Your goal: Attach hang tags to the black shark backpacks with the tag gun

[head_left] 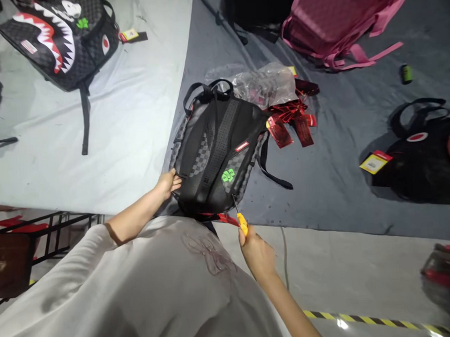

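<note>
Right hand [258, 252] closed round the handle of a yellow-handled tool [242, 223], thin dark shaft pointing away from the wearer and a bit left of the grip. Black-and-grey checkered backpack [216, 154] lies just beyond and to the left of that grip, strap side up, base end nearest the wearer. Long axis runs away from the body, leaning slightly right toward the top-handle end, so the shaft meets the near right corner, not the middle. Tip is at that corner; touching or just above, cannot tell. Left hand [168, 184] is across the pack from the tool grip, fingers on the near left side edge; cannot tell if it pinches the edge or only rests there. Right hand is nearer the worked corner, left one is a pack's width away. Green patch [228, 175] sits just past the tip, slightly left; red-and-white label [242, 146] farther out on the same side. Red strip [227, 219] just left of the right fist, by the base. Clear plastic bag [264, 86] and red tags [281, 133] well beyond the grip, past the pack's far right side
</note>
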`<action>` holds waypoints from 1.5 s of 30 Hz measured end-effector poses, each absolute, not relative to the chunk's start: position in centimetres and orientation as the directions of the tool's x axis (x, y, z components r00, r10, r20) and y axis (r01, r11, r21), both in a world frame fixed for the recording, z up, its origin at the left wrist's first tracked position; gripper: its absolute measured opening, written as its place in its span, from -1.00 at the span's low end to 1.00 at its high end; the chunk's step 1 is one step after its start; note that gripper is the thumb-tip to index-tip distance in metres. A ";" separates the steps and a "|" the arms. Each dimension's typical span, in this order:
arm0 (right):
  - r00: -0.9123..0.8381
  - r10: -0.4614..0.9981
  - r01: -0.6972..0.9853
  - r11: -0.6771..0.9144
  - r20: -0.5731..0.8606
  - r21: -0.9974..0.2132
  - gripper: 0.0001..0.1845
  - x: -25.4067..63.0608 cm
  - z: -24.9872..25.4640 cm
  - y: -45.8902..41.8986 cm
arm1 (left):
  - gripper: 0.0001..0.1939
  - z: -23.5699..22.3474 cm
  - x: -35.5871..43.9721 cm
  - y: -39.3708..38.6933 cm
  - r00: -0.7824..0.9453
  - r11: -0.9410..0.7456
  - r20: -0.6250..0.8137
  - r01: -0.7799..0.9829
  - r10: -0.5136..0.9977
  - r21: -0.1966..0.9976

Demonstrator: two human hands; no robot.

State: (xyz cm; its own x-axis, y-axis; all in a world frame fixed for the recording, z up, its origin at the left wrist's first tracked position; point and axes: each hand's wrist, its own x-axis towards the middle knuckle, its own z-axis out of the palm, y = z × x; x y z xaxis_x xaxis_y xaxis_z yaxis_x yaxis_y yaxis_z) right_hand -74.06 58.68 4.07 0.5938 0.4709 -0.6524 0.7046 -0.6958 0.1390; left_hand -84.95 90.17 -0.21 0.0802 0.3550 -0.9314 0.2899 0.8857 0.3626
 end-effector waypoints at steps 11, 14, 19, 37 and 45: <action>0.432 0.656 0.788 -0.608 -0.618 -0.096 -0.64 -72.7 -0.3 61.0 | -0.49 -2.9 -84.3 87.4 0.657 0.981 -0.752 0.109 0.048 0.158; 0.456 0.653 0.786 -0.614 -0.604 -0.070 -0.65 -73.2 -0.1 61.7 | -0.44 -3.5 -85.1 88.4 0.714 0.986 -0.700 0.120 -0.006 0.113; 0.671 0.446 0.614 -0.782 -0.592 0.107 -0.72 -74.0 1.2 60.1 | -0.27 -5.1 -86.0 89.7 0.748 0.984 -0.646 0.179 -0.151 -0.022; 0.672 0.383 0.541 -0.838 -0.634 0.068 -0.65 -72.5 -1.0 62.4 | -0.11 -5.1 -86.1 90.0 0.828 0.995 -0.554 0.101 -0.091 -0.012; 0.706 0.355 0.431 -0.902 -0.613 -0.027 -0.65 -73.7 0.6 60.7 | -0.05 -4.9 -85.6 90.1 0.853 0.991 -0.513 0.134 -0.102 0.025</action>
State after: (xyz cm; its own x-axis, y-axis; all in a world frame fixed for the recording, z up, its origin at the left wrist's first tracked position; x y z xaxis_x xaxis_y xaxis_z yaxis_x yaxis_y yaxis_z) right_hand -73.70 60.66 0.62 0.7060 0.3552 -0.6127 0.4306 -0.9021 -0.0269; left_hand -85.64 90.08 -4.94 0.8525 -0.1023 -0.5126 0.1342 0.9906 0.0255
